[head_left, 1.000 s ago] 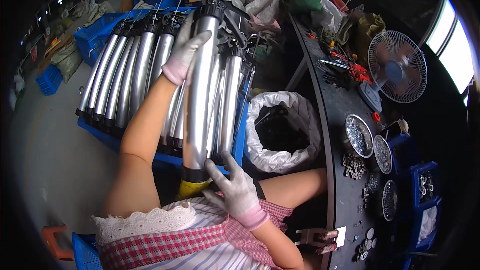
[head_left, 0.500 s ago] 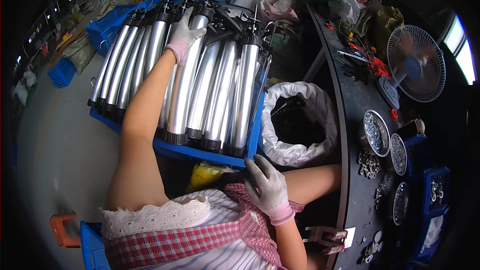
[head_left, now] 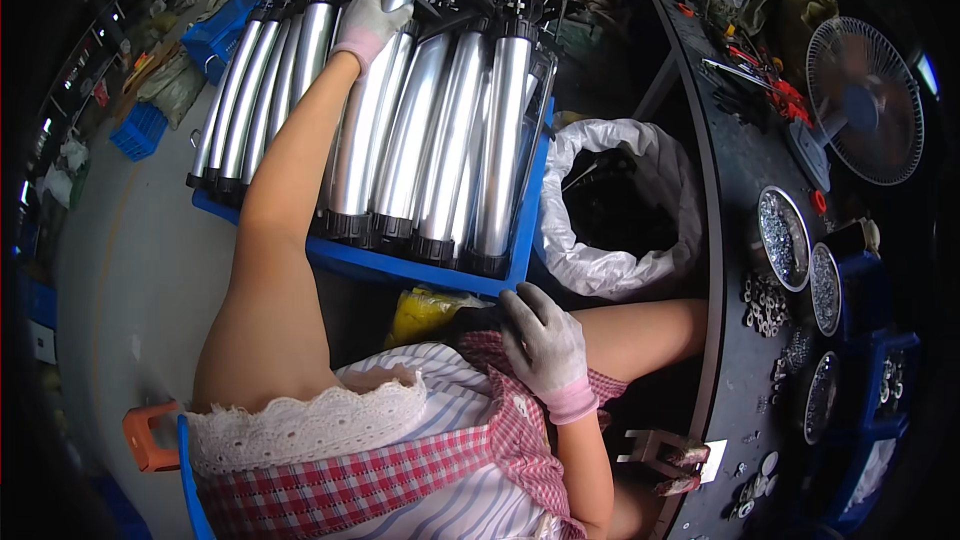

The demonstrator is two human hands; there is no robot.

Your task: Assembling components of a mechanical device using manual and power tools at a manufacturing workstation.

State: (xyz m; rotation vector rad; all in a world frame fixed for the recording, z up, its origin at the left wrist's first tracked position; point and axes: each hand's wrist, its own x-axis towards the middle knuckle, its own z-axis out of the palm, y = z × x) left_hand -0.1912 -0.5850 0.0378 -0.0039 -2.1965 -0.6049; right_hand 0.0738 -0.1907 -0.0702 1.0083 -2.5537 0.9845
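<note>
Several caulking guns with shiny silver barrels and black end caps lie side by side in a blue crate (head_left: 420, 270). My left hand (head_left: 375, 22), in a white glove with a pink cuff, is closed round the upper barrel of one caulking gun (head_left: 356, 165) in the middle of the row. Its thumb lies across the metal, and the fingertips are partly hidden. In front of the crate's near right corner is my right hand (head_left: 548, 348), gloved the same way. Its fingers are loosely bent and apart, with nothing visible in them.
Right of the crate stands a white sack (head_left: 640, 275) with dark parts inside. A dark workbench (head_left: 735, 360) carries a fan (head_left: 865, 100), metal bowls (head_left: 783, 240) of small hardware and several tools. A yellow bag (head_left: 420, 315) lies below the crate; an orange stool (head_left: 150, 437) is at lower left.
The view has shifted, so the crate and guns sit higher in the picture and the bench farther right. My left hand stays on the same barrel; my right hand keeps its loose pose.
</note>
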